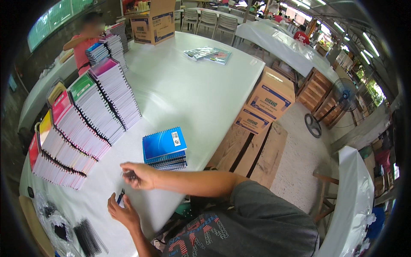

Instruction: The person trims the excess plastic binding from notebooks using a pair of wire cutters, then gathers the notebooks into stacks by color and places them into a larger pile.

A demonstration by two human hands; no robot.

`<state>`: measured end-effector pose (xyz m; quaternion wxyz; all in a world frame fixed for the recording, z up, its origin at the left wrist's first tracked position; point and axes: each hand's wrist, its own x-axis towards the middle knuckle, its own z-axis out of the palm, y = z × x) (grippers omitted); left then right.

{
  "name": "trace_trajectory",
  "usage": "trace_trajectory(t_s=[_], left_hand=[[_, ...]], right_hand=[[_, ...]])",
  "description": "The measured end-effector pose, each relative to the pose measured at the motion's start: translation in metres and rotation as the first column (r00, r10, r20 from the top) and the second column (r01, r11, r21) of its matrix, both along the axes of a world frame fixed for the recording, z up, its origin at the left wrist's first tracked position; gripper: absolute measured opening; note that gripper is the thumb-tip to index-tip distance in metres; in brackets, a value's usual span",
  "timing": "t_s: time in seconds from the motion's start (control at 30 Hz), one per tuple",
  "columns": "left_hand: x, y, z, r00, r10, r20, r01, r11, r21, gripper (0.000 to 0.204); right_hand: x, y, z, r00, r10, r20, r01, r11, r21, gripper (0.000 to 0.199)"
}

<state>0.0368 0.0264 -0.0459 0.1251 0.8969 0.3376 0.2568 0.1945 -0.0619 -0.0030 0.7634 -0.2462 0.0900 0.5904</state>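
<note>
Dark item, small and blurred, kind unclear: in the right hand, over the table, just left of the blue notebook stack. Right grip: fingers curled in around it.

Small dark-blue hand tool sits between thumb and fingers of the left hand, low over the table. Left grip: thumb and index apart around the tool; can't tell if they pinch it.

Blue stack is spiral-bound, pale label on top cover. Black coils lie near the table's lower-left edge, clear plastic beside them.

Further out: tall rows of spiral-bound notebooks lean along the left side, covers red, yellow, pink, green, purple. Plastic-wrapped flat packs near the far end; open carton at the far-left corner. Off the table, right: two stacked cartons by wooden slats, then a standing fan. Co-worker in a pink top stands far left.
</note>
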Motion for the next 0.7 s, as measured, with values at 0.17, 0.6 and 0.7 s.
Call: trace_trajectory(t_s=[0.17,0.6,0.7], left_hand=[[0.019,-0.049,0.041,0.638,0.551,0.539,0.764,-0.358,-0.537,0.049],[-0.023,0.034,0.034,0.221,0.934,0.282,0.867,-0.056,-0.495,0.019],[-0.061,0.098,0.063,0.079,0.557,0.827,0.754,0.509,-0.415,0.015]], right_hand=[[-0.056,-0.011,0.009,0.551,-0.229,0.802,0.303,0.951,0.064,0.02],[-0.096,-0.033,0.04,-0.167,-0.245,0.955,-0.214,0.954,0.207,0.012],[-0.115,-0.058,0.082,-0.012,-0.286,0.958,-0.59,0.776,0.224,0.015]])
